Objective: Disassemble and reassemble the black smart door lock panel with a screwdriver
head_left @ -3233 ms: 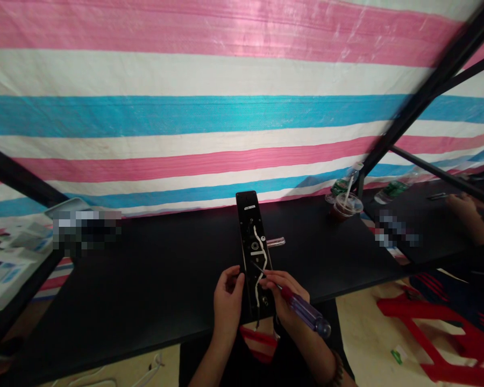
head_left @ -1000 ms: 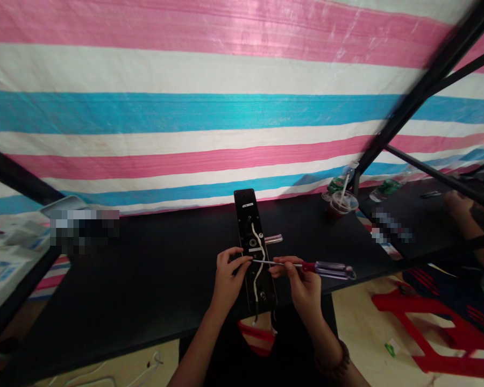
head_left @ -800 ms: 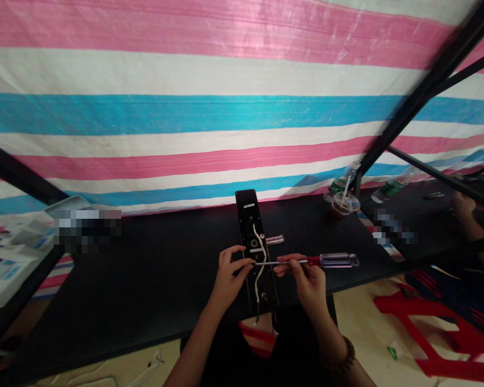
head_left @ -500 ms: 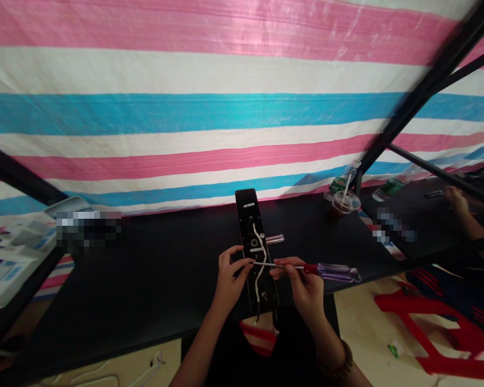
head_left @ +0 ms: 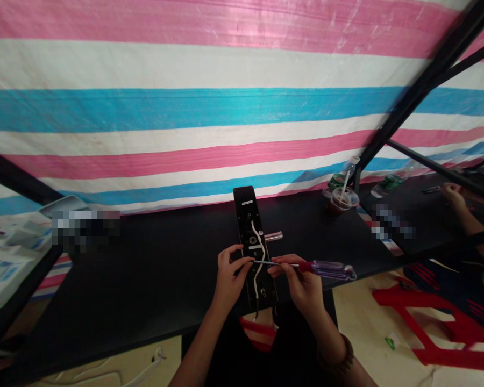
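A long black panel (head_left: 244,208), with a white cable (head_left: 262,248) running down it, lies lengthwise in front of me at the table's front edge. My right hand (head_left: 304,287) grips a screwdriver (head_left: 326,269) with a purple see-through handle, its shaft lying level across the panel toward the left. My left hand (head_left: 230,277) is at the panel's left edge, thumb and forefinger pinched at the screwdriver's tip. Whatever small part is in that pinch is too small to make out. Beside the panel's right edge lies a clear pinkish stick-like object (head_left: 274,236).
On the black table (head_left: 153,269), a drink cup with a straw (head_left: 342,200) and a plastic bottle (head_left: 335,183) stand at back right. White boxes (head_left: 14,269) are at left. Another person's hand (head_left: 454,194) is at the far right, above a red stool (head_left: 419,322).
The view has shifted slightly. Both hands and the screwdriver keep nearly the same place over the panel.
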Available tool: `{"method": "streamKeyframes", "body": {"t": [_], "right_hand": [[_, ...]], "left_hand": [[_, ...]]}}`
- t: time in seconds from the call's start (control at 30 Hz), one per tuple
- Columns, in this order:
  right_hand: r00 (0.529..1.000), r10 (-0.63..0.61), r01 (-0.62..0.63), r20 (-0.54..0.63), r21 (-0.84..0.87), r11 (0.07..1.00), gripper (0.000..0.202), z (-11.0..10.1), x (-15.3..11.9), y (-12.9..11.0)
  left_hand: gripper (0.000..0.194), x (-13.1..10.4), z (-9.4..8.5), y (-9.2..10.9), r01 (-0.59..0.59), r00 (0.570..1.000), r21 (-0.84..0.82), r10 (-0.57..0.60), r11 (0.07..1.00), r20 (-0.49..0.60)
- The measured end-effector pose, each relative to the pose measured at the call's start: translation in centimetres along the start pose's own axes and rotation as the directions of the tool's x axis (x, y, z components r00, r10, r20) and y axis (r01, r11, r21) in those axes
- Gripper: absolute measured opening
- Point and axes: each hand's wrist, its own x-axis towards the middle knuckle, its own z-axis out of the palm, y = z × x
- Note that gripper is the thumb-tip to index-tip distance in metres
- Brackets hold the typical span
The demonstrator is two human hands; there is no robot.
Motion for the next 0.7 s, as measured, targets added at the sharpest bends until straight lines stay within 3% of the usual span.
{"method": "streamKeyframes", "body": {"t": [0.17,0.3,0.47,0.6,0.7], "right_hand": [[0.998,0.047,-0.050,0.050,0.041,0.998,0.019,0.1,0.3,-0.5],[0.997,0.067,-0.069,0.028,0.054,0.996,0.020,0.3,0.6,0.0],[0.995,-0.079,0.085,0.064,-0.107,0.991,0.019,1.0,0.8,1.7],[0.977,-0.152,0.179,0.151,-0.180,0.967,0.019,1.6,0.9,2.1],[0.975,-0.133,0.170,0.180,-0.210,0.963,0.018,1.9,1.2,1.6]], "left_hand": [[0.019,0.0,-0.8,0.5,-0.090,0.996,0.078,0.092,0.993,-0.016],[0.019,0.0,-1.2,0.4,-0.069,0.998,0.060,0.069,0.996,-0.013],[0.040,-0.3,0.2,-1.1,0.155,0.985,-0.110,-0.163,0.982,-0.061],[0.052,-1.0,2.1,-1.7,0.365,0.917,-0.388,-0.399,0.846,-0.006],[0.056,-1.5,3.1,-1.2,0.431,0.886,-0.497,-0.458,0.753,0.075]]}}
